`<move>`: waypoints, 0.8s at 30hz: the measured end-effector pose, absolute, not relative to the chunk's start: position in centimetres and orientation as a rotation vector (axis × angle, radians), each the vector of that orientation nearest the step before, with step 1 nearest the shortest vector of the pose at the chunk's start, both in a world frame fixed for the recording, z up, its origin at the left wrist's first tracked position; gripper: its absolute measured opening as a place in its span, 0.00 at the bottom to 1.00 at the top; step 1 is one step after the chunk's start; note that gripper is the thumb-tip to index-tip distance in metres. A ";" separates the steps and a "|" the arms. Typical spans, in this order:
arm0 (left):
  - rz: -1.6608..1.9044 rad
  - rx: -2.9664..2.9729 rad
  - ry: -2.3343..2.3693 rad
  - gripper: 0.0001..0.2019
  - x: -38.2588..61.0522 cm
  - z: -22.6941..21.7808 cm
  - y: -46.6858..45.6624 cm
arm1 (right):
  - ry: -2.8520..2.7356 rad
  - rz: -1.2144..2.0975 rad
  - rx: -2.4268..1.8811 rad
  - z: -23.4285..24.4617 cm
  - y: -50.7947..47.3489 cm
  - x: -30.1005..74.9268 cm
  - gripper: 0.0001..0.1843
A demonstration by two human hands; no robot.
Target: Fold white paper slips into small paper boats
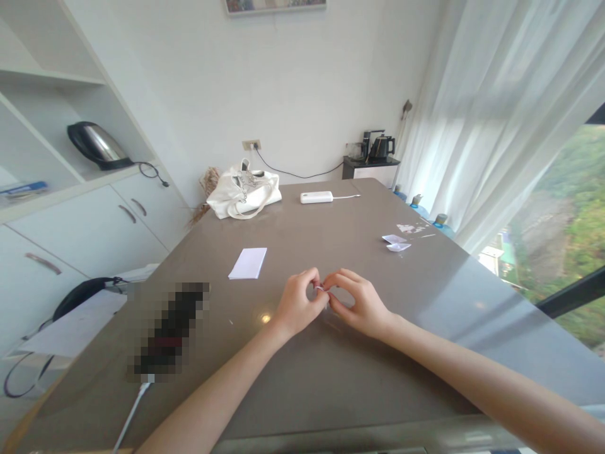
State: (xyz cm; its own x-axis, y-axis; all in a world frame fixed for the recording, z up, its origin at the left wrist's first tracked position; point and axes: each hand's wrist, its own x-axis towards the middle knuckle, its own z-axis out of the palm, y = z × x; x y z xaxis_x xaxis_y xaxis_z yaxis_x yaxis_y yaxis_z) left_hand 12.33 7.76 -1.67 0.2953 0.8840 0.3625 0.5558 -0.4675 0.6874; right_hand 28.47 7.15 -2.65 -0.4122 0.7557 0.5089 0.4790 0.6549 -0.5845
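Both my hands meet over the middle of the grey-brown table (331,378). My left hand (299,304) and my right hand (359,302) pinch a small white piece of paper (320,289) between their fingertips, just above the tabletop. The fingers of both hands are curled and closed on it; most of the paper is hidden by them. A stack of white paper sheets (248,263) lies on the table to the left, beyond my left hand.
Small folded white paper pieces (396,243) and scraps lie at the right. A white handbag (243,194) and a white power bank (316,197) with its cable sit at the far end. A blurred dark object (165,331) lies near left. Cabinets with a kettle (97,145) stand left, curtains right.
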 end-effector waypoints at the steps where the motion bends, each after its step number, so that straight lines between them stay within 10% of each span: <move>1: 1.015 2.141 1.290 0.08 12.2 -1.7 7.7 | -2.028 0.594 -0.929 -2.5 7.3 28.5 0.06; 9: 0.980 2.095 1.118 0.07 11.6 -1.6 8.2 | -1.775 1.239 -0.892 -3.0 9.0 29.0 0.16; 24: 0.939 1.731 0.909 0.15 11.0 -2.2 9.3 | -1.755 1.233 -0.858 -2.7 9.1 29.5 0.18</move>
